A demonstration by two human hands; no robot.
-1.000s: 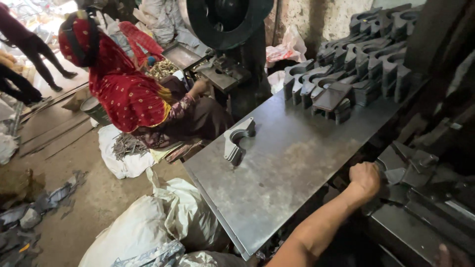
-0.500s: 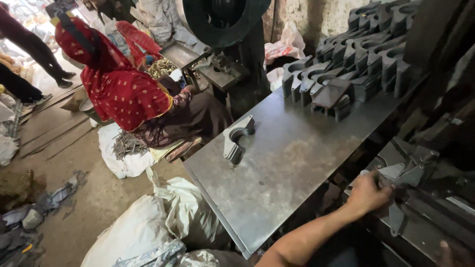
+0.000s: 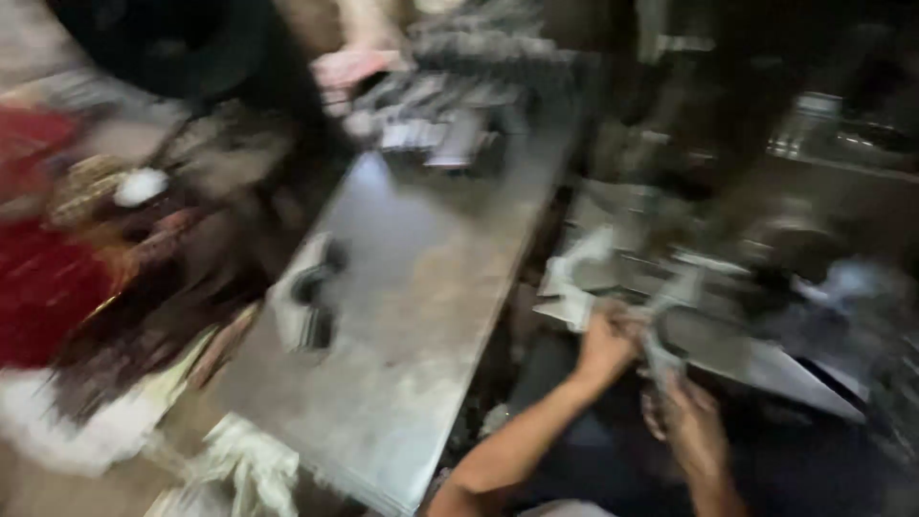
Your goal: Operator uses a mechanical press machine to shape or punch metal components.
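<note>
Heavy motion blur w/ dim light; most detail is lost. Right of the grey metal desk (image 3: 421,287), left hand (image 3: 605,347) and right hand (image 3: 691,429) meet at a thin metal piece (image 3: 659,356), forearms reaching up from the bottom edge. Can't tell if the fingers are clamped on it. Curved metal part (image 3: 311,292) lies on the desk's left side. A person in red (image 3: 48,287) sits left of the desk, cut off.

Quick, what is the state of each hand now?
Left hand: closed on a grey metal piece.
Right hand: at a thin metal part; grip cannot be told, blurred.
</note>
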